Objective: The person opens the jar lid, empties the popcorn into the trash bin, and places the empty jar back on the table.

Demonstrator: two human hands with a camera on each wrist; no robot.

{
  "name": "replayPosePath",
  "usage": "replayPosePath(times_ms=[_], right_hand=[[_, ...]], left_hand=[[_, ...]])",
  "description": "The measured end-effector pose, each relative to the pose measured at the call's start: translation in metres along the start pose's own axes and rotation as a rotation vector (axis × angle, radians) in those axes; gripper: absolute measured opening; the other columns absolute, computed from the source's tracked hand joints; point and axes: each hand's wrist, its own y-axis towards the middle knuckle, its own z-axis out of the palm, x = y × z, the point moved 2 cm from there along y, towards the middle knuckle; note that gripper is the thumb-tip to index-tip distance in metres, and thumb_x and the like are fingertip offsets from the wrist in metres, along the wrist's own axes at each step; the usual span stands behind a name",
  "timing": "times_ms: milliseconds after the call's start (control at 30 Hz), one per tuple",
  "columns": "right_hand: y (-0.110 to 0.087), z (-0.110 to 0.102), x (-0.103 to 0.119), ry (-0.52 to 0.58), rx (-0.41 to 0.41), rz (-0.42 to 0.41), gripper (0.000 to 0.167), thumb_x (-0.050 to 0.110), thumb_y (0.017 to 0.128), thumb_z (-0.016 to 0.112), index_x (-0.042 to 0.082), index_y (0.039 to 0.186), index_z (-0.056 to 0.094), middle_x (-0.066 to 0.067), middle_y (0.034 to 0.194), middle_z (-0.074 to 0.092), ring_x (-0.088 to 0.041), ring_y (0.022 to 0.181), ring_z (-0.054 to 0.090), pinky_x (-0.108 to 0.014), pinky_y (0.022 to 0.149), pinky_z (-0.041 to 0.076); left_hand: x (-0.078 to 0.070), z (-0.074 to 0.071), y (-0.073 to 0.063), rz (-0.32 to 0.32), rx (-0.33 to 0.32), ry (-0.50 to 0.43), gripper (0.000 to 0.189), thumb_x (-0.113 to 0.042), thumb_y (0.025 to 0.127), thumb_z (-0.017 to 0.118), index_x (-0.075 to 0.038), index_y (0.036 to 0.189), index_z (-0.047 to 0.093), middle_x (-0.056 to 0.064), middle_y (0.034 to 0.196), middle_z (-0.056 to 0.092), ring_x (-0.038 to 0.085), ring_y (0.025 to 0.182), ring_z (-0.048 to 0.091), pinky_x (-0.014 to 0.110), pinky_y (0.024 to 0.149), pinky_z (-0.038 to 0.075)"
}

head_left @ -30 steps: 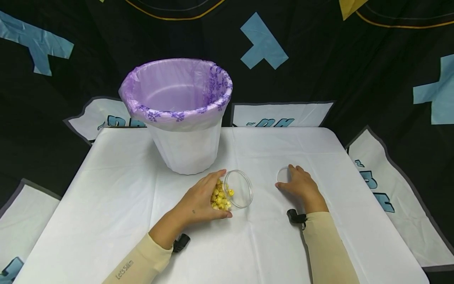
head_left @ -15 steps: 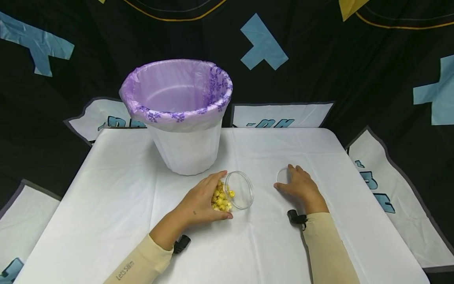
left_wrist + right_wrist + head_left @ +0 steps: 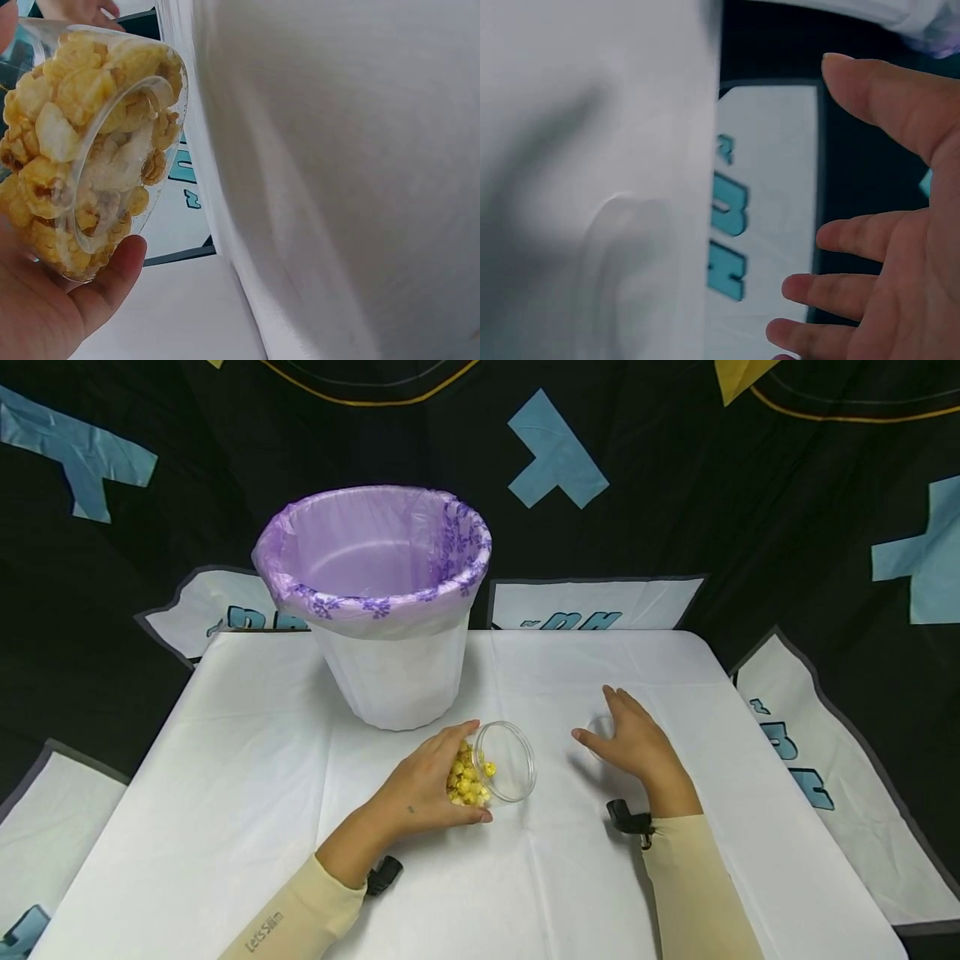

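Observation:
My left hand [image 3: 427, 777] grips a clear round jar [image 3: 523, 762] partly filled with yellow popcorn [image 3: 467, 783]. The jar is tilted, its round mouth facing right in the head view. Close up in the left wrist view, the popcorn [image 3: 64, 90] lies against the jar's clear base, and a finger or thumb curls round the wall. To the right, a clear round lid [image 3: 597, 723] lies on the white cloth, partly covered by my right hand [image 3: 641, 743]. That hand is spread above the lid, and the right wrist view shows its fingers [image 3: 847, 292] apart from it, holding nothing.
A white bin [image 3: 393, 672] lined with a purple floral bag [image 3: 360, 603] stands at the back left of the white-covered table [image 3: 225, 793]. Behind the table hangs a black curtain [image 3: 660, 485] with blue patches. Dark cameras sit at both wrists.
The right hand was at the lid's edge with thumb and fingers; now it has lifted and spread wider, leaving the lid on the cloth. The left hand and jar have stayed nearly still.

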Motion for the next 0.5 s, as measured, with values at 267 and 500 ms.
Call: replayPosePath(times_ms=[267, 500], right_hand=[[-0.01, -0.009, 0.026, 0.064, -0.061, -0.09, 0.102, 0.074, 0.085, 0.057, 0.012, 0.159, 0.023, -0.017, 0.162, 0.026, -0.039, 0.148, 0.025, -0.061, 0.116, 0.025], [-0.008, -0.017, 0.04, 0.109, -0.107, -0.144, 0.096, 0.068, 0.089, 0.058, 0.012, 0.159, 0.023, -0.017, 0.16, 0.03, -0.039, 0.146, 0.03, -0.06, 0.115, 0.028]], left_hand=[[0.001, 0.0, -0.003, -0.024, 0.007, -0.007, 0.119, -0.055, 0.059, 0.092, -0.021, 0.155, 0.03, -0.002, 0.151, 0.044, 0.018, 0.137, 0.043, 0.046, 0.109, 0.043], [0.001, -0.004, -0.001, -0.014, -0.006, -0.003, 0.119, -0.055, 0.059, 0.092, -0.022, 0.155, 0.03, -0.002, 0.151, 0.044, 0.018, 0.138, 0.043, 0.045, 0.11, 0.042]])
